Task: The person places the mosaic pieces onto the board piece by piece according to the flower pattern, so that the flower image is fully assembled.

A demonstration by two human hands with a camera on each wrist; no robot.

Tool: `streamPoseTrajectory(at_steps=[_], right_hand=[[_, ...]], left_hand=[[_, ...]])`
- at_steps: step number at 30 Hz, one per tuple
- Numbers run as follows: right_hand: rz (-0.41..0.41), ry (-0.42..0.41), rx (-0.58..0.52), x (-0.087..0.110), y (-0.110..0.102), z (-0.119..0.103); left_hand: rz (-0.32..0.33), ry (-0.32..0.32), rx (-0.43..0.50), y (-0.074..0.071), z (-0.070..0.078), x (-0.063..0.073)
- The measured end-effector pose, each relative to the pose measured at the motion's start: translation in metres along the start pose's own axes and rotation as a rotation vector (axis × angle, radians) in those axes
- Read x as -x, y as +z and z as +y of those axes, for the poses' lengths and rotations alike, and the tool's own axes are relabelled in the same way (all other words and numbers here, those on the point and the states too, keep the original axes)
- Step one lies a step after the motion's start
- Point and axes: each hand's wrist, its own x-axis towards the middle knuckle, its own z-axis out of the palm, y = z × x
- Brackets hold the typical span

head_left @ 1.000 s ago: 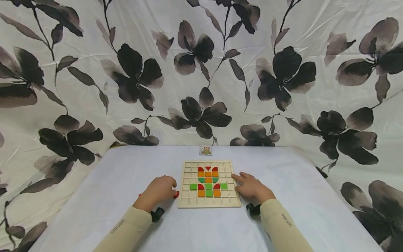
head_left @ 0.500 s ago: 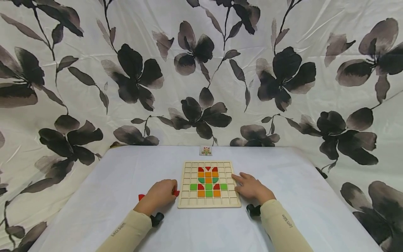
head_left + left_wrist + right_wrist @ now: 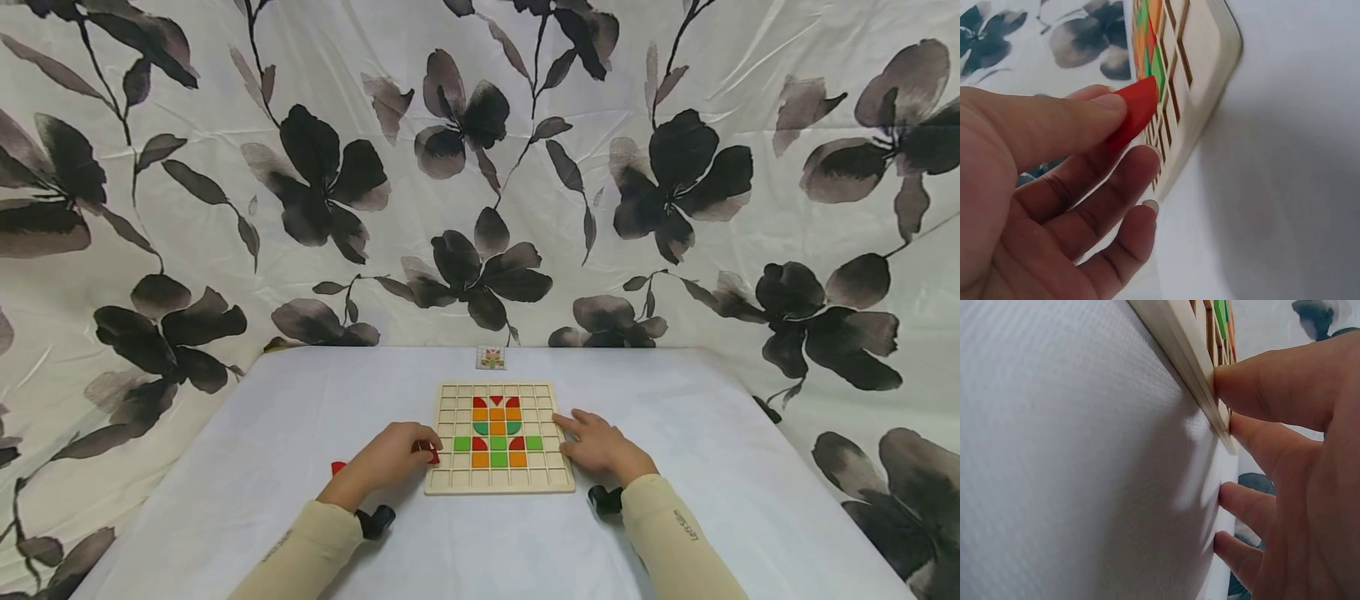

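A square wooden grid board [image 3: 453,481] lies on the white table, with red, orange and green tiles set in its middle cells. Between thumb and index finger, my left hand [image 3: 388,458] pinches a red tile [image 3: 1140,107] with a curved edge, just over the board's left edge. The other left fingers are bent loosely below it. My right hand [image 3: 600,443] rests at the board's right side. Its thumb and index finger touch the rim there, and the remaining fingertips [image 3: 1229,494] are down by the cloth.
Left of the left forearm lies another red tile [image 3: 338,468], partly hidden by the wrist. A small pattern card [image 3: 491,358] lies behind the board near the table's far edge. A flowered curtain [image 3: 480,167] hangs behind the table.
My left hand has picked up the red tile beside the board and moved right with it, to the board's left edge. The right hand stays where it was.
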Motion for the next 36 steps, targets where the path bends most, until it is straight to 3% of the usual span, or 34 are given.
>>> streamPoseTrajectory(at_steps=[8,18,26,33,36], right_hand=[[0.001,-0.006,0.005,-0.002,0.0,0.001],[-0.001,-0.016,0.03,-0.006,0.003,0.001],[0.002,-0.029,0.033,-0.003,-0.001,0.0],[0.003,-0.025,0.02,-0.002,0.001,0.005],[0.005,-0.024,0.015,-0.004,0.002,0.005]], left_hand=[[-0.03,0.008,0.069,0.009,0.016,-0.012],[-0.085,0.011,0.023,0.019,0.021,-0.029],[-0.094,0.042,-0.001,0.022,0.024,-0.034],[-0.068,0.043,-0.091,0.023,0.028,-0.032],[-0.04,0.031,-0.073,0.02,0.028,-0.029]])
